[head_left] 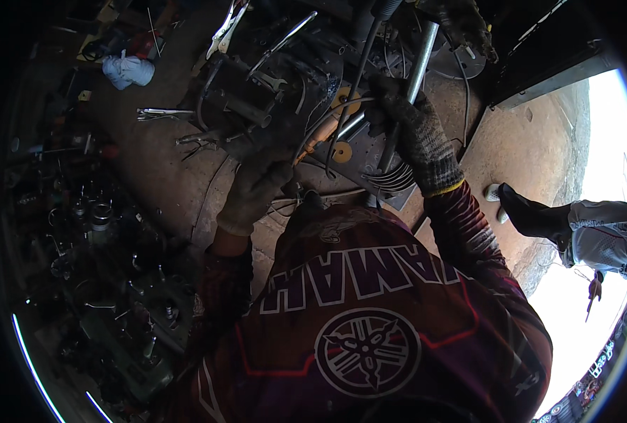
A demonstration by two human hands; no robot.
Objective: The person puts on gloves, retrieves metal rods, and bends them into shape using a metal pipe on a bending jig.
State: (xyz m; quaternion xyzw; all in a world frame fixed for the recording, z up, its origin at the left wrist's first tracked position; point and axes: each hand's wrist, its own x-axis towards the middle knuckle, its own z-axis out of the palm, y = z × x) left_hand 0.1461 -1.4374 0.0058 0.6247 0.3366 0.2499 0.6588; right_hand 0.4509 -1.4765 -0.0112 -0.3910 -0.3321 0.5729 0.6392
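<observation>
My left hand (258, 187), in a dark work glove, has its thumb and fingers closed at the narrow lower end of a copper-orange, torch-like tool (320, 137). The tool slants up and right over the dark metal bench. My right hand (416, 127), in a grey knitted glove with a yellow-edged cuff, is closed beside a shiny metal tube (423, 62). A thin grey cable (343, 106) curves from the tool toward its fingers, but what they grip is hidden. Two orange-yellow discs, one being the lower disc (341, 151), lie on the bench between my hands.
Locking pliers (223, 32) and a wrench (275, 83) lie around a dark metal frame ahead. More pliers (164, 113) stick out at its left. Bent rods (394, 180) sit below my right hand. Cluttered metal parts fill the left; another person's leg (539, 215) shows at right.
</observation>
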